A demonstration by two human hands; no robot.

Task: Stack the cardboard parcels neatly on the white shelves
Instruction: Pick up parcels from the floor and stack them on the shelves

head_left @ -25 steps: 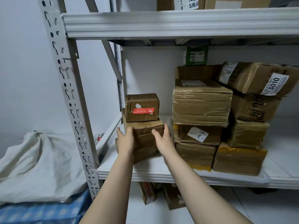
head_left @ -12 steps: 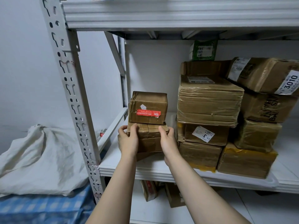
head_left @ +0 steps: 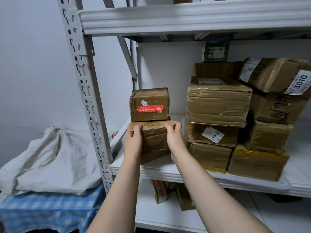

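- Gripping a small brown tape-wrapped cardboard box, the middle parcel of a three-high stack, are the left hand on its left side and the right hand on its right side. Each hand's fingers curl over the box's top front edge.
- Resting on the middle parcel is a squarish brown cardboard top parcel with a red rectangular sticker on its front face. It sits upright.
- Beneath lies a flat brown cardboard bottom parcel, turned at an angle to the box above, with its front edge showing below the hands.
- The stack stands at the left end of the white metal shelf, near the front edge.
- To the right, across a narrow gap, a pile of larger brown cardboard parcels fills the same shelf. Several bear white labels, and one at upper right reads 3010.
- A green packet shows behind that pile, by the rear wall.
- A grey-white perforated steel upright carries the shelf at its left end.
- Left of the upright, a crumpled white cloth sack lies on a blue checked fabric.
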